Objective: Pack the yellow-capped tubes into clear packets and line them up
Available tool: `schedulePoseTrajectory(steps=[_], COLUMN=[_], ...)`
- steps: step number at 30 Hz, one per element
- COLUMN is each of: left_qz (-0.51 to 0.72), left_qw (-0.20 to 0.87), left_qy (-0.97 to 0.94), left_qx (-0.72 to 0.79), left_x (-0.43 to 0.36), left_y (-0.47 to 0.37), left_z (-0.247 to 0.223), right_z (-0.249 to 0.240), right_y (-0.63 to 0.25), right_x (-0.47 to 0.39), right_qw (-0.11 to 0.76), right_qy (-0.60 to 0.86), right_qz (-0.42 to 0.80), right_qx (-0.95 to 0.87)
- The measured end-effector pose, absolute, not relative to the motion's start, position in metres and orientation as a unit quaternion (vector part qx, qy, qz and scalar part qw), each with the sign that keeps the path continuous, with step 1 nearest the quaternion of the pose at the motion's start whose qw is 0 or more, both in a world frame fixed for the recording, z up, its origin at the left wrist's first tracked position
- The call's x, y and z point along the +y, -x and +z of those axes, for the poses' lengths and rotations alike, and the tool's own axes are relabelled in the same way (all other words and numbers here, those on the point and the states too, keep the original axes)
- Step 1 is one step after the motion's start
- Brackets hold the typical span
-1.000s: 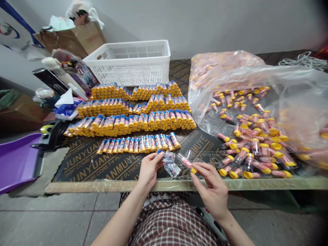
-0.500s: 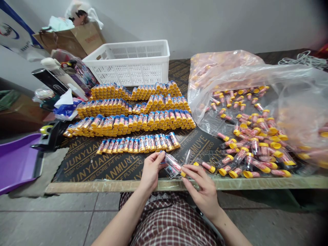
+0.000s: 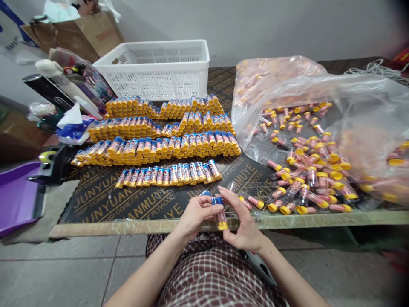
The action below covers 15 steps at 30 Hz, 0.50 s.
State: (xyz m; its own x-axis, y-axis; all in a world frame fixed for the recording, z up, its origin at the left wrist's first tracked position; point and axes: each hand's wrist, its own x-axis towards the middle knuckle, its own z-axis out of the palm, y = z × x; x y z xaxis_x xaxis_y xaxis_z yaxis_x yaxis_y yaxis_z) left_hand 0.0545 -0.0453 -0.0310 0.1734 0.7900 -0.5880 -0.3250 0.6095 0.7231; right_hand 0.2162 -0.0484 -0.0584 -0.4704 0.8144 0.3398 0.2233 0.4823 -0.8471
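Dustpan [image 3: 21,198]: purple, far left | Paper bag [image 3: 97,36]: brown, rear left | Bottle [image 3: 44,88]: black | Tissue pack [image 3: 70,131]: blue, white sheet protruding | Cable [image 3: 377,70]: white, looped, rear right

Soft light, edge blur, 2 dark corners

Tube [image 3: 220,218] at six o'clock: part hidden by fingers [image 3: 204,203] of left hand [image 3: 189,218]; label too small to read. Forearms [image 3: 153,266] cut by bottom edge, seven and five o'clock. Purple dustpan [image 3: 19,196] toward nine, cut by left edge. Plastic bag [image 3: 377,96] at three runs off right edge, bagged tubes [image 3: 398,162] hazy. Red item [image 3: 401,61] at two blurred, unidentifiable.
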Motion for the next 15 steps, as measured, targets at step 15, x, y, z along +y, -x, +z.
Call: schedulePoseTrajectory(steps=[15], left_qz=[0.382], left_qw=[0.733], left_qy=[-0.213], left_qx=[0.521], left_x=[-0.049], left_y=[-0.057], left_z=[-0.031], right_z=[-0.070], right_y=[-0.210], right_x=[-0.055], right_qw=[0.427], right_qy=[0.341], right_qz=[0.418], right_qx=[-0.726])
